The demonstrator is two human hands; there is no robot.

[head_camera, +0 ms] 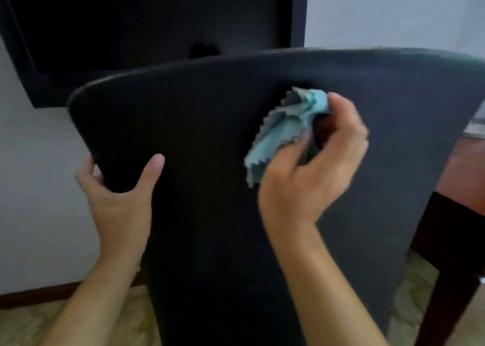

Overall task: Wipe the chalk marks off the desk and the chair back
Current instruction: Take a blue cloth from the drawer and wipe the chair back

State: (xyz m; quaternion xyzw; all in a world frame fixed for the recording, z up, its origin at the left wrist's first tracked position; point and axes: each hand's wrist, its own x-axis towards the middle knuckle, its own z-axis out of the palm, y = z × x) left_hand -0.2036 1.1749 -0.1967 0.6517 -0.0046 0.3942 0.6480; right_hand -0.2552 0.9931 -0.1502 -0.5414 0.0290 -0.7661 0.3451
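Head view: left hand (pixel 115 188) grips chair back (pixel 210 214) edge, steadying it; right hand (pixel 312 162) pinches bunched cloth (pixel 283 127), better flattened.

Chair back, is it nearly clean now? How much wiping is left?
Done: no clear chalk marks show on the chair back, though the picture is blurry. In hand: the right hand holds a bunched blue cloth against the upper middle of the back, while the left hand grips its left edge. Left: only a corner of the desk shows, so I cannot tell whether it is wiped.
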